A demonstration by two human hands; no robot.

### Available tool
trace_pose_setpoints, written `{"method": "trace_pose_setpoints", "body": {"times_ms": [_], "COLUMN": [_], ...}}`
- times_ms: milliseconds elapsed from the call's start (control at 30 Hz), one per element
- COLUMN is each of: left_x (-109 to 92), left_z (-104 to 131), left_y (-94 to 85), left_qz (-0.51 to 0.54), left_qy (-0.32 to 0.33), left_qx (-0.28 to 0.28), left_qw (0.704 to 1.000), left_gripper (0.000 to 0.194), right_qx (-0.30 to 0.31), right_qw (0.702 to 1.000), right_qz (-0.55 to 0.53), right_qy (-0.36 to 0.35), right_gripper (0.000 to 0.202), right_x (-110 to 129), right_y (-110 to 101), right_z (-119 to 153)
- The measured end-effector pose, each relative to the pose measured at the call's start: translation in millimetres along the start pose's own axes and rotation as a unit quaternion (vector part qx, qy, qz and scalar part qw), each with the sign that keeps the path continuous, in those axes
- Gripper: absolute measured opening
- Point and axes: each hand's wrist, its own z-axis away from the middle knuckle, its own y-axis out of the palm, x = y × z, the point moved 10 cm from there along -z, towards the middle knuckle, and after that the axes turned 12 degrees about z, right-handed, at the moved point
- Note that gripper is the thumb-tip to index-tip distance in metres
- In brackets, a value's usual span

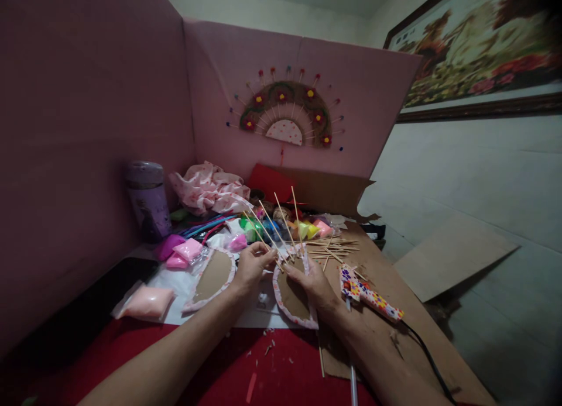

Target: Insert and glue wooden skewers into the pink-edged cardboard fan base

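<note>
A half-round cardboard piece (293, 296) edged with pink-and-white fabric is in my right hand (314, 282), the thumb lying over its upper part. Several thin wooden sticks (284, 219) fan upward from that piece. My left hand (256, 267) pinches the lower end of a stick at the piece's upper left edge. Another fabric-edged half-round piece (214, 275) lies on white paper, left of my left hand. Where the sticks meet the cardboard is partly hidden by my fingers.
Loose sticks (336, 248) and a flower-patterned glue gun (369, 293) with a cord lie at right. Clay packets (147, 302), crumpled fabric (211, 186) and a purple tumbler (148, 201) stand left and behind. A decorated fan (285, 131) hangs on the pink panel (351, 90).
</note>
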Motion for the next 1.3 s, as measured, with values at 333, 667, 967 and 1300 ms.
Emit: {"method": "trace_pose_setpoints", "body": {"times_ms": [333, 667, 967, 1300], "left_x": [0, 2, 4, 4], "left_z": [0, 0, 0, -2], "left_y": [0.9, -0.7, -3.6, -6.3], "left_qz": [0.01, 0.003, -0.007, -0.016], "left_qy": [0.0, -0.001, -0.001, 0.002], "left_qx": [0.003, -0.002, -0.011, -0.02], "left_qw": [1.0, 1.0, 1.0, 1.0], "left_gripper": [0.042, 0.04, 0.039, 0.04], "right_qx": [0.0, -0.007, -0.015, -0.025], "right_qw": [1.0, 0.998, 0.995, 0.994], "right_qz": [-0.002, 0.043, 0.078, 0.091], "right_qy": [-0.004, -0.035, -0.052, -0.058], "right_gripper": [0.04, 0.035, 0.03, 0.029], "right_x": [1, 7, 17, 16], "right_y": [1, -1, -1, -1], "right_z": [1, -1, 0, 1]}}
